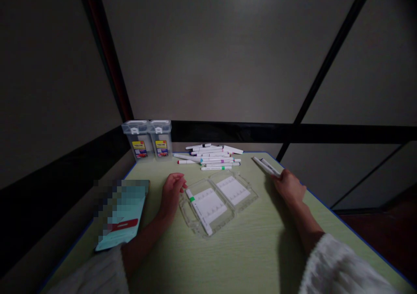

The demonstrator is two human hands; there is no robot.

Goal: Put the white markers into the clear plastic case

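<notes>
My right hand is closed around white markers, at least two, whose ends stick out toward the far left. Near the left edge of a clear plastic case, my left hand is loosely bent with its fingers a little apart and nothing visible in it. The case lies unfolded flat, with a white printed sheet in its left half and another sheet in its right half. One white marker with a green band rests along the left side of the left half.
Behind the case lies a loose pile of white markers with differently coloured bands. Two clear lidded boxes with yellow labels stand at the back left. A partly blurred teal flat packet or device lies at left. Grey wall panels border the table.
</notes>
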